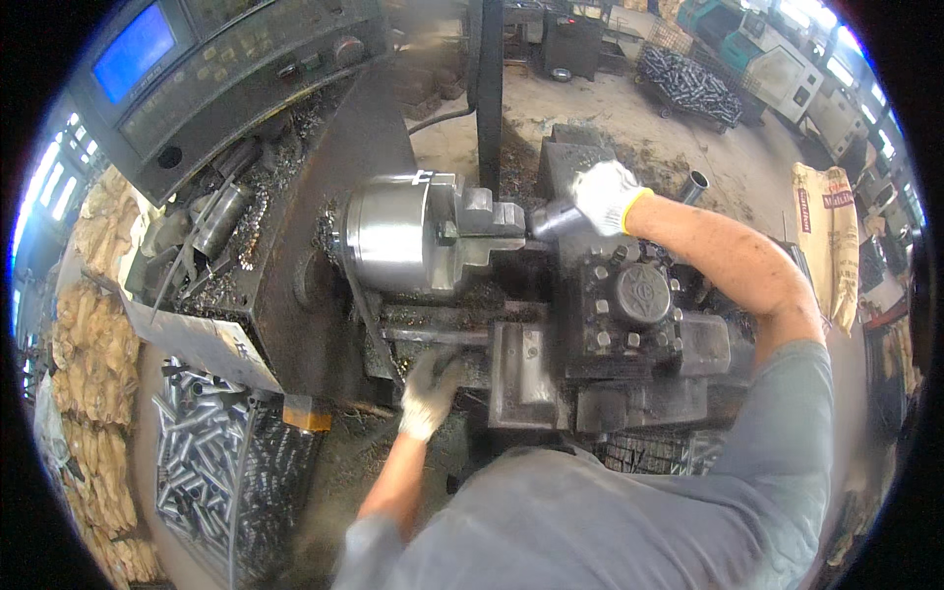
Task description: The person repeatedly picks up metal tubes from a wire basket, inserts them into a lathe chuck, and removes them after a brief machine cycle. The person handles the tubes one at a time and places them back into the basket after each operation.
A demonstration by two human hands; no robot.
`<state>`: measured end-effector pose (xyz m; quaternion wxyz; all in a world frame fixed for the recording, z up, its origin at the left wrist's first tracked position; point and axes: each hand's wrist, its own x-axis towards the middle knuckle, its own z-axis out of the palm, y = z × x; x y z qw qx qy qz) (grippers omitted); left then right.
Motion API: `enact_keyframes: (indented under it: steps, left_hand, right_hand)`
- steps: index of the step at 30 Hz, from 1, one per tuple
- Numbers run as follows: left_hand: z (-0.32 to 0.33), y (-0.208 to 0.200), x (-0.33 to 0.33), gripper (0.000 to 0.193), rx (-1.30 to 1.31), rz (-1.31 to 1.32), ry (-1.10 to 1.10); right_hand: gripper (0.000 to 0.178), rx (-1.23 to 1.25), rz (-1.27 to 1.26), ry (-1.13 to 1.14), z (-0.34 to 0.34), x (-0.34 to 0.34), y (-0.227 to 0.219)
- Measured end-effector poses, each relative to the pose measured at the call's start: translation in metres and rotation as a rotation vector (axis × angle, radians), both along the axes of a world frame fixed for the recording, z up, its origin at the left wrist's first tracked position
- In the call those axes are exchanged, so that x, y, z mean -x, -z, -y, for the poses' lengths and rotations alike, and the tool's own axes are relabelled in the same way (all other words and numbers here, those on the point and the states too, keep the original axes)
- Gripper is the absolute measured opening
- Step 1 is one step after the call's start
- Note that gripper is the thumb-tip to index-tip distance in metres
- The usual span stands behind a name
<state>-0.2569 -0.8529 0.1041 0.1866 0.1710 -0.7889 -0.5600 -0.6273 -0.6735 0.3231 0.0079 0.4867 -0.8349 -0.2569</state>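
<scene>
My right hand, in a white knit glove, is closed around a short grey metal cylinder. The cylinder's left end lies close to the jaws of the lathe chuck; whether it sits in them I cannot make out. Just right of and below that hand is the bolted tool turret. My left hand, gloved as well, is low at the near edge of the lathe bed, below the chuck. Motion smears its fingers, so its grip does not show.
A control panel with a blue screen rises at upper left. Metal tubes fill a bin at lower left, beside stacked tan sacks. An upright tube stands behind my right forearm. Farther back is a cart of metal parts.
</scene>
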Motion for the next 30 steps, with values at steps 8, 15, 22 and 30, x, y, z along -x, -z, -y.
enact_keyframes:
  steps: [8, 15, 22, 30]
  left_hand:
    - [0.068, 0.091, -0.179, 0.041, -1.047, -0.352, -0.662]
    - [0.144, 0.079, -0.237, 0.041, -1.267, -0.460, -0.277]
    - [0.151, 0.103, -0.224, 0.056, -0.316, -0.007, -0.979]
    - [0.094, -0.030, -0.181, 0.044, 0.605, -0.008, -1.076]
  right_hand:
    - [0.075, 0.232, 0.738, 0.074, 0.020, 0.030, 0.077]
    - [0.048, -0.051, 0.586, 0.205, 0.020, 0.038, 0.077]
    - [0.089, 0.399, 0.796, 0.214, 0.042, 0.014, 0.067]
    - [0.037, 1.319, 0.563, 0.222, -0.099, -0.168, -0.014]
